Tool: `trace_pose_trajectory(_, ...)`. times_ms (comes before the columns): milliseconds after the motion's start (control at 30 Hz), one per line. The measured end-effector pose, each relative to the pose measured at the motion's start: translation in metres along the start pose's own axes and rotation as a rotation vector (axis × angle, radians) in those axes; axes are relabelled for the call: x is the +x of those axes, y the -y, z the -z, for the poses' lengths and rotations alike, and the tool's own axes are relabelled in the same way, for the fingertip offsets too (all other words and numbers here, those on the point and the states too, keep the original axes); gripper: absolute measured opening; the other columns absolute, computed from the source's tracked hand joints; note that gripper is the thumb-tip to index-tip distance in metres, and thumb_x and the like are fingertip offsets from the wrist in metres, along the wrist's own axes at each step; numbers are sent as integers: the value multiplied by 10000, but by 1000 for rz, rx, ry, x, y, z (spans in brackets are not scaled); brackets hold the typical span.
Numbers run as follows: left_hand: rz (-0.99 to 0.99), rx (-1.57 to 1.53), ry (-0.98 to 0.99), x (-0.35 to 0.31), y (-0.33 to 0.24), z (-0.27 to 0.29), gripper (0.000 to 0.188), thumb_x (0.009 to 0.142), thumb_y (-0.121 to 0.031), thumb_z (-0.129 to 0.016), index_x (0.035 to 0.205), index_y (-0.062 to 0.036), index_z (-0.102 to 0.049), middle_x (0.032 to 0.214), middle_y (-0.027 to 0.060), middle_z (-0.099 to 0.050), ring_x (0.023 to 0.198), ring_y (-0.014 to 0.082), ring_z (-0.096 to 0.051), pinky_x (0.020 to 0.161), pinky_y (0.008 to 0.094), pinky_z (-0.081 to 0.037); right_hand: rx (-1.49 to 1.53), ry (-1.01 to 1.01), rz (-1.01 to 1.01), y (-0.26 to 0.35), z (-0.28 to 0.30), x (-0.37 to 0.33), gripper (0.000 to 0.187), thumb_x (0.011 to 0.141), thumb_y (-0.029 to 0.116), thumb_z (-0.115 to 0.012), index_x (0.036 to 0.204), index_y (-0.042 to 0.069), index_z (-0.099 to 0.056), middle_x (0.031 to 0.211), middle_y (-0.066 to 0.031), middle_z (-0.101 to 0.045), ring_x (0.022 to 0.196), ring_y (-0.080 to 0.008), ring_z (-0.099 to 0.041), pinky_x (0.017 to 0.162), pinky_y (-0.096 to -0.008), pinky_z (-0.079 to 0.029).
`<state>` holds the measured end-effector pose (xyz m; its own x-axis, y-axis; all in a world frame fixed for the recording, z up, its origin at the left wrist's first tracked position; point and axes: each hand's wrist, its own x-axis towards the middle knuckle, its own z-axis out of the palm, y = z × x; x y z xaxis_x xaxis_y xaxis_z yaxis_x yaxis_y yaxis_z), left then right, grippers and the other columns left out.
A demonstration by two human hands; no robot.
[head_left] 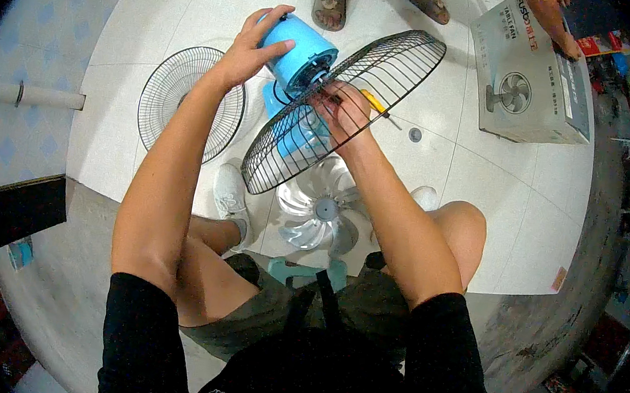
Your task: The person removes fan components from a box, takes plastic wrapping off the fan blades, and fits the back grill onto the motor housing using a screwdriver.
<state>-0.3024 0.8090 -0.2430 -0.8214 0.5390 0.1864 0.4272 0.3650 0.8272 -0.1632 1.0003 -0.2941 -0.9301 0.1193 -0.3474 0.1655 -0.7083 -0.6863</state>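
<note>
Disassembled table fan on a tiled floor (441,164), viewed from above. The left hand (247,51) grasps the blue motor housing (304,48), its fingers over the outer end and its thumb along the nearer side; the housing is held tilted above the floor. The right hand (348,112) reaches to the centre of a black wire guard (393,70), its fingers gathered beside the front of the housing; wires and shadow hide the fingertips, and whether they pinch anything cannot be told. The guard stands at a slant, its middle against the housing front. Below it, partly seen through the wires, is the blue fan stand (271,100). A second wire guard (168,97) lies flat to the left, partly covered by the left forearm. The transparent fan blade (326,210) rests between the person's white shoes (231,191). A yellow-handled screwdriver (375,101) lies beyond the right hand, near a round floor drain (414,135). At upper right, a co-worker's hand (570,47) touches a grey carton (527,73); sandals (329,8) show at the top.
</note>
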Motion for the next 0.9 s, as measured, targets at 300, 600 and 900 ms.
trace_pose_trajectory(300,59,13,9,-1,-9,-2,667,908,-395,-710,1514,-264,-465,1548,218,-344,1409,424,-396,1123,495,-414,283,-107,-57,3,-1,-14,375,892,-4,-663,1265,-18,-625,1151,-102,-701,1059,-245,-690,940,-373,-586)
trace_pose_trajectory(600,99,-10,34,-2,-8,1,650,941,-412,-681,1527,-254,-448,1585,164,-336,1482,351,-304,1206,487,-289,4,35,166,28,45,-45,156,972,127,-556,995,23,-671,992,-110,-717,935,-210,-660,873,-328,-503)
trace_pose_trajectory(900,-10,51,-3,7,9,-7,675,919,-477,-673,1532,-321,-438,1577,223,-316,1427,460,-380,1144,516,-404,-591,-489,67,93,159,-63,225,949,283,-571,903,89,-675,785,20,-612,726,-106,-520,696,-254,-376)
